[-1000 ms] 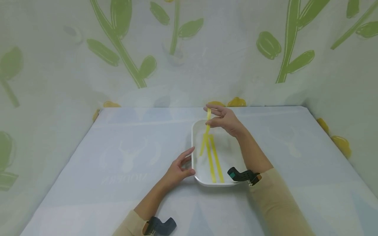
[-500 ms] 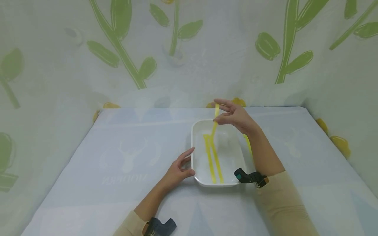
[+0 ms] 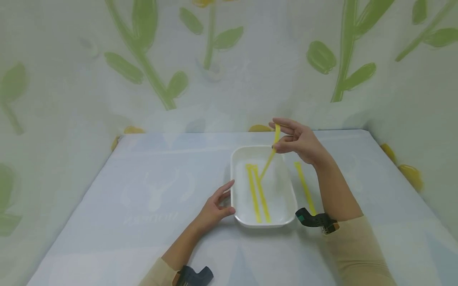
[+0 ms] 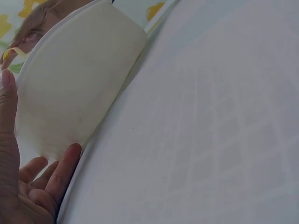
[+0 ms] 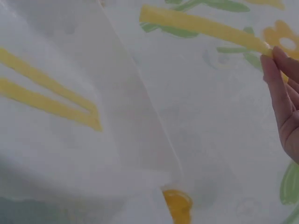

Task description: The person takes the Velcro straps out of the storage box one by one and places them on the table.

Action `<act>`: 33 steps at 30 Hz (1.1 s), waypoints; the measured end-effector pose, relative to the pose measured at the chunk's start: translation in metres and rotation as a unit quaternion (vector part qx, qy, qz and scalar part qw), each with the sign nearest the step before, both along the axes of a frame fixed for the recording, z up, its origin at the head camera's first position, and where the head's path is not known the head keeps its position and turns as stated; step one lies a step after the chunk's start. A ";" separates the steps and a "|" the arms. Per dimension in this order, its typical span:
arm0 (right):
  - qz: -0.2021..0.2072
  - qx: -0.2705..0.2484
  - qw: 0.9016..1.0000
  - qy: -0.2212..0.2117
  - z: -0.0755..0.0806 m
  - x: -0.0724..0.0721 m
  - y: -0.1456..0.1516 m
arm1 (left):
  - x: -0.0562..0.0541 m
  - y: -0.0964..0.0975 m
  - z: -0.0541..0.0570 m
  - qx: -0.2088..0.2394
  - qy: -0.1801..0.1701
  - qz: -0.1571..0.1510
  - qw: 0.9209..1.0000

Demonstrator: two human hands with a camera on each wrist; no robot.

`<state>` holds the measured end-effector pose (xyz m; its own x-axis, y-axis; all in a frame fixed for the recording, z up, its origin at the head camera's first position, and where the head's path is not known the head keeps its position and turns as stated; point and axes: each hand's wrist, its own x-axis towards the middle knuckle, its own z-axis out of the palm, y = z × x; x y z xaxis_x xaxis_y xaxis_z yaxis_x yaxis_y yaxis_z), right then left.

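a thin yellow strip slants over a white tray; its free lower end could brush the two yellow strips lying inside and push them askew, and a loose pinch could let it drop. the tray might slide if nudged, as only one side is steadied. the right hand pinches the strip between thumb and fingers. the left hand is spread, touching the tray's left side. another strip lies on the table, right of the tray.
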<state>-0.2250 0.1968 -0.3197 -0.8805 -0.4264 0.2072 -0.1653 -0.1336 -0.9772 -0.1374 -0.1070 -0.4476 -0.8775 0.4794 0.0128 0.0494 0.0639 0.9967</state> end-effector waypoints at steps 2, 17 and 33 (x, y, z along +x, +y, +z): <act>-0.002 -0.005 1.000 0.009 0.000 0.003 0.002 | 0.001 -0.001 0.000 0.002 0.000 0.002 1.000; 0.007 0.047 0.997 0.065 0.002 0.026 0.048 | 0.000 0.001 0.000 0.001 -0.005 0.004 1.000; -0.041 0.223 0.972 0.055 -0.004 0.048 0.084 | -0.001 -0.001 0.000 -0.001 -0.002 0.000 1.000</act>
